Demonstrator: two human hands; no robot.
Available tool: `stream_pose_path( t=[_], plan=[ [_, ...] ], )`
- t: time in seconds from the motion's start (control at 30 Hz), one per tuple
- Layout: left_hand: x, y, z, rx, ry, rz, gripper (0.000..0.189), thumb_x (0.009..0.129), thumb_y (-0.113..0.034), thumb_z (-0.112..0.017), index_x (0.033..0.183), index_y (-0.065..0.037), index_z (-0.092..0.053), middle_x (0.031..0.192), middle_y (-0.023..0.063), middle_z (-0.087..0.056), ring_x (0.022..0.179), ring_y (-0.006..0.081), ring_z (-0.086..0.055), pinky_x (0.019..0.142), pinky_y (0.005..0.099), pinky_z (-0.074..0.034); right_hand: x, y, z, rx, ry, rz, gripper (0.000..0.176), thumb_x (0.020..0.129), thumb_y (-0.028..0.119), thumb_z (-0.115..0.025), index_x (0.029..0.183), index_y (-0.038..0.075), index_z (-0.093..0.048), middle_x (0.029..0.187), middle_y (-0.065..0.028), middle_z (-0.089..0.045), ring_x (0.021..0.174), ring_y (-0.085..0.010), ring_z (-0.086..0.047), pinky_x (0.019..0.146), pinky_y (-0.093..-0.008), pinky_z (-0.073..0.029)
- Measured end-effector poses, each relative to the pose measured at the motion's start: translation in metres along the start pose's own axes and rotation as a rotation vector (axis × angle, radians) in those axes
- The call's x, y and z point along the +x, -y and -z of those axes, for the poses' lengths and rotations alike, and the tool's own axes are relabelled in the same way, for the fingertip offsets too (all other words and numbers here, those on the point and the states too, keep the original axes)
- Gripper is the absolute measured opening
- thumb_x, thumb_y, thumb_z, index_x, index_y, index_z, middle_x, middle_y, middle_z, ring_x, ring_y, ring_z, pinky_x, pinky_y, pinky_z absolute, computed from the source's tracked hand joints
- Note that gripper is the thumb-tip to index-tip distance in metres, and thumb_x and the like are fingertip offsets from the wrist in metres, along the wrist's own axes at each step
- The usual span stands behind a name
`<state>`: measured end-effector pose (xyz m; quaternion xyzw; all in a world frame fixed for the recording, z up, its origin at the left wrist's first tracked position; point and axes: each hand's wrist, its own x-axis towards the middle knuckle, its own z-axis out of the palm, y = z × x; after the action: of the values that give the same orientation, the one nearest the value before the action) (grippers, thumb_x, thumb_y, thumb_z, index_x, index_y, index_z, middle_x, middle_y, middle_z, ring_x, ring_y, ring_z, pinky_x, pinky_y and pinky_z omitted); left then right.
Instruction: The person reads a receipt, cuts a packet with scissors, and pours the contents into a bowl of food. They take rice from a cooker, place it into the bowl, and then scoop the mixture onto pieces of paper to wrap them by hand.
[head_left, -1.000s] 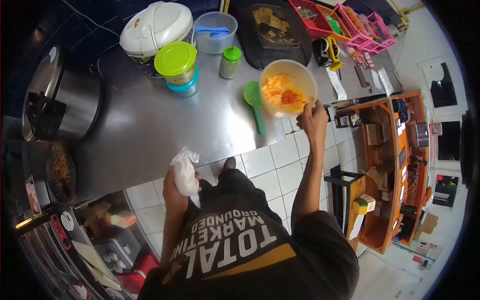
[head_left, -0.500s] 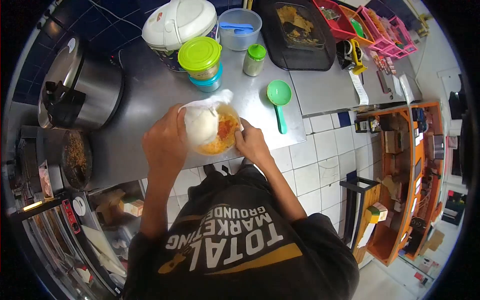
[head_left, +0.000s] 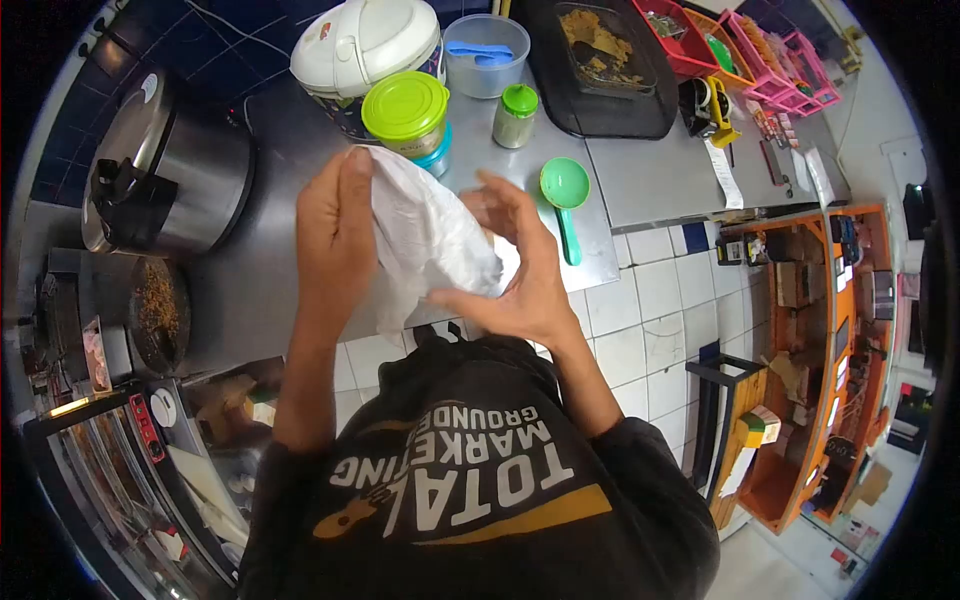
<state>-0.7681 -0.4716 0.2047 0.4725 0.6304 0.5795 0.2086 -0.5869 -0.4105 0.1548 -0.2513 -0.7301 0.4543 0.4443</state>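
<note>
A white, thin plastic bag [head_left: 425, 225] hangs crumpled over the front edge of the counter. My left hand [head_left: 335, 225] pinches its upper left edge between thumb and fingers. On the other side, my right hand [head_left: 530, 275] is curved with thumb and fingers spread apart, close along the bag's right side. Whatever is inside the bag is hidden by the white plastic. Just right of my right hand lies a green scoop [head_left: 565, 182]. Behind the bag stand a tub with a lime lid [head_left: 405, 105] and a small jar with a green lid [head_left: 516, 118].
A large steel cooker [head_left: 205, 165] stands at the left, with a pan of brown crumbs [head_left: 158, 310] below it. At the back are a white lidded container [head_left: 365, 45], a clear tub [head_left: 487, 65] with blue utensils, and a dark tray [head_left: 550, 105]. Wooden shelves [head_left: 835, 300] stand at right.
The clear bag of orange-yellow food seen before is now hidden behind the white plastic, which is spread wider. My right hand has let go and opened; my left has risen.
</note>
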Motion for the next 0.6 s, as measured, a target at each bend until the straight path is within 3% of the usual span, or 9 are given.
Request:
stream_pose_path(
  t=[0.07,0.17,0.23,0.3,0.4,0.43,0.5,0.57,0.6],
  plan=[
    [0.0,0.017,-0.01,-0.108,-0.019,0.054,0.032,0.107,-0.025,-0.046,0.09,-0.002,-0.061,0.077,-0.0043,-0.055,0.07,0.0024,-0.047,0.062,0.0221,-0.04,-0.005,-0.017,-0.002,0.124,0.019,-0.127,0.036,0.079,0.007,-0.077,0.11,-0.003,-0.06,0.091,-0.0088,-0.069,0.084,-0.0138,-0.065,0.077,-0.0272,-0.051],
    [-0.007,0.039,-0.018,-0.09,-0.105,0.115,0.033,0.106,-0.019,-0.048,0.079,-0.001,-0.055,0.067,-0.0051,-0.045,0.065,0.0027,-0.036,0.056,0.0243,-0.034,-0.014,-0.027,0.008,0.18,-0.242,-0.425,0.02,0.086,0.008,-0.072,0.101,-0.002,-0.065,0.077,-0.0014,-0.064,0.067,-0.0059,-0.056,0.062,-0.0221,-0.045],
    [-0.017,0.06,-0.016,0.072,-0.005,0.197,0.032,0.104,-0.019,-0.052,0.078,-0.002,-0.055,0.067,-0.0054,-0.045,0.065,0.0024,-0.037,0.056,0.0246,-0.033,-0.014,-0.048,0.02,0.175,-0.322,-0.416,0.014,0.091,0.011,-0.069,0.097,-0.001,-0.065,0.072,0.0019,-0.059,0.059,-0.0022,-0.047,0.054,-0.0205,-0.039],
    [-0.03,0.071,-0.027,0.009,-0.042,0.222,0.031,0.104,-0.018,-0.053,0.078,-0.002,-0.055,0.067,-0.0053,-0.045,0.065,0.0025,-0.037,0.056,0.0246,-0.034,-0.01,-0.042,0.032,0.214,-0.286,-0.544,0.025,0.093,0.017,-0.07,0.105,-0.003,-0.062,0.079,-0.0004,-0.061,0.063,-0.0037,-0.051,0.055,-0.0207,-0.04],
    [-0.042,0.081,-0.052,-0.073,-0.203,0.211,0.028,0.103,-0.017,-0.054,0.079,-0.001,-0.056,0.068,-0.0046,-0.045,0.065,0.0032,-0.038,0.057,0.0246,-0.035,-0.017,-0.05,0.024,0.049,-0.583,-0.361,0.053,0.091,0.026,-0.074,0.123,-0.007,-0.049,0.092,-0.0066,-0.061,0.075,-0.0118,-0.06,0.058,-0.0236,-0.049],
    [-0.041,0.08,-0.061,-0.096,-0.323,0.175,0.028,0.102,-0.016,-0.055,0.08,0.0,-0.056,0.068,-0.004,-0.046,0.065,0.0038,-0.039,0.057,0.0246,-0.036,-0.025,-0.047,0.018,0.048,-0.586,-0.351,0.053,0.091,0.026,-0.074,0.123,-0.007,-0.049,0.092,-0.0066,-0.061,0.075,-0.0118,-0.06,0.058,-0.0236,-0.049],
    [-0.04,0.076,-0.076,-0.094,-0.351,0.142,0.026,0.102,-0.016,-0.055,0.081,0.001,-0.056,0.068,-0.0008,-0.049,0.065,0.0052,-0.042,0.058,0.0254,-0.037,-0.046,-0.039,0.008,0.397,-0.509,-0.767,0.041,0.091,0.025,-0.074,0.114,-0.005,-0.058,0.09,-0.0064,-0.065,0.074,-0.0114,-0.064,0.061,-0.0245,-0.053],
    [-0.044,0.078,-0.084,-0.093,-0.369,0.124,0.025,0.102,-0.015,-0.055,0.082,0.001,-0.056,0.068,0.0023,-0.052,0.066,0.0067,-0.044,0.059,0.0261,-0.039,-0.054,-0.03,0.008,0.336,-0.18,-0.984,0.037,0.091,0.023,-0.073,0.11,-0.006,-0.061,0.086,-0.008,-0.068,0.068,-0.0134,-0.065,0.059,-0.0272,-0.056],
    [-0.045,0.081,-0.087,-0.018,-0.373,0.045,0.025,0.102,-0.015,-0.055,0.083,0.001,-0.056,0.067,0.0053,-0.053,0.064,0.0083,-0.046,0.058,0.0278,-0.04,-0.056,-0.028,0.005,0.408,-0.193,-0.916,0.026,0.091,0.02,-0.072,0.098,-0.004,-0.065,0.079,-0.0085,-0.069,0.062,-0.0132,-0.064,0.057,-0.0278,-0.055]
  ],
)
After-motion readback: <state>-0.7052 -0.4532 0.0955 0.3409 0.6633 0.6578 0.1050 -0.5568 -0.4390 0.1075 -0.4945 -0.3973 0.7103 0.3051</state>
